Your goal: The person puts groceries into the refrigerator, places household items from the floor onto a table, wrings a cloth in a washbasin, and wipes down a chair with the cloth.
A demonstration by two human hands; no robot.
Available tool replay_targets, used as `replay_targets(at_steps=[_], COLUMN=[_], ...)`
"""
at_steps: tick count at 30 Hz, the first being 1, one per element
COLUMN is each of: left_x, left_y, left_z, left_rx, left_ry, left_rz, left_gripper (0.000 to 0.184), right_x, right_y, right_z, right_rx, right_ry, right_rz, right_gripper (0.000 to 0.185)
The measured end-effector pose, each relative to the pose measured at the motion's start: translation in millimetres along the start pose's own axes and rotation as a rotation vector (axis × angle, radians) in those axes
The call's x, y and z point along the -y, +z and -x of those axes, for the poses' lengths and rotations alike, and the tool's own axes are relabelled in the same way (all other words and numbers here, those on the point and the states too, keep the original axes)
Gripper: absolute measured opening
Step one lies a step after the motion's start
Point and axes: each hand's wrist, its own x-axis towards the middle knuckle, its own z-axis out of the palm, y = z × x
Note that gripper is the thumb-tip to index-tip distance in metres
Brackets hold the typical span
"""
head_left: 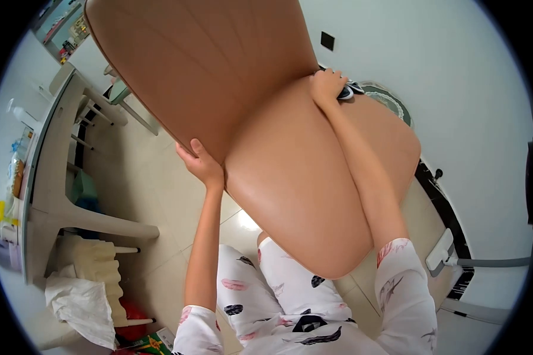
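A brown, leather-look chair (pixel 290 189) fills the middle of the view, tilted, with its tall backrest (pixel 201 53) rising to the upper left. My left hand (pixel 202 165) is closed round the chair's left edge, where seat and backrest meet, thumb on top. Across the seat reaches my right forearm, and my right hand (pixel 327 87) grips the far edge near the same joint. Some of its fingertips are hidden behind that edge. Below the seat show my legs in white trousers with a feather print. The chair's legs are out of sight.
At left stands a table (pixel 47 195) with bottles and packets on it. Under it are a stool with a white cloth (pixel 80 305) and a red bag. A wall runs along the right, with a black socket (pixel 327 41) and a grey metal bar (pixel 491 262). Behind the chair lies a round mat (pixel 391 97).
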Motion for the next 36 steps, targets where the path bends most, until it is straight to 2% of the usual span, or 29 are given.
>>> replay_targets(at_steps=[2, 4, 6, 10, 12, 14, 16, 23, 29, 30, 32, 34, 36], left_x=[-1.5, -2.7, -4.0, -3.9, -6.7, -7.1, -5.5, 17.1, 16.5, 15.8, 10.2, 6.7, 6.9], left_y=[-0.9, 0.3, 1.5, -2.3, -2.0, -1.5, -1.4, -3.1, -7.9, -7.3, -3.3, -2.6, -2.7], left_z=[-0.3, 0.3, -0.6, -0.1, -0.5, -1.0, 0.5, -5.8, -7.9, -6.6, -3.4, -0.4, 0.0], left_rx=[-0.005, -0.014, -0.015, -0.017, -0.016, -0.017, -0.010, 0.012, 0.117, 0.117, 0.065, 0.048, 0.037], left_ry=[0.023, 0.014, 0.019, 0.024, 0.014, 0.023, 0.028, 0.048, 0.039, 0.051, 0.038, 0.059, 0.018], left_rz=[-0.016, -0.006, -0.010, -0.022, -0.050, -0.029, -0.010, 0.082, 0.143, 0.142, 0.114, 0.088, 0.048], left_gripper=[0.063, 0.063, 0.063, 0.061, 0.061, 0.061, 0.061, 0.052, 0.045, 0.045, 0.044, 0.047, 0.053], right_x=[26.9, 47.8, 71.4, 93.1, 94.6, 103.4, 107.2, 92.0, 64.9, 58.9, 45.2, 38.8, 33.2], right_y=[-2.4, -8.5, -19.4, -39.7, -62.9, -81.0, -94.1, -110.7, -131.7, -132.3, -134.2, -126.1, -173.4], right_z=[10.0, 23.7, 35.7, 65.3, 82.7, 115.3, 143.7, 187.5, 219.8, 216.0, 206.2, 181.4, 136.9], right_rx=[-0.083, -0.075, 0.006, 0.065, 0.183, 0.153, 0.110, 0.016, 0.130, 0.118, 0.358, 0.543, 0.879], right_ry=[-0.084, -0.143, -0.258, -0.345, -0.471, -0.660, -0.816, -1.112, -1.312, -1.312, -1.165, -0.900, -0.465], right_rz=[0.069, 0.037, -0.071, -0.086, -0.154, -0.160, -0.317, -0.663, -0.769, -0.774, -0.901, -1.204, -1.211], right_gripper=[0.023, 0.021, 0.021, 0.024, 0.023, 0.024, 0.022, 0.017, 0.015, 0.015, 0.017, 0.017, 0.016])
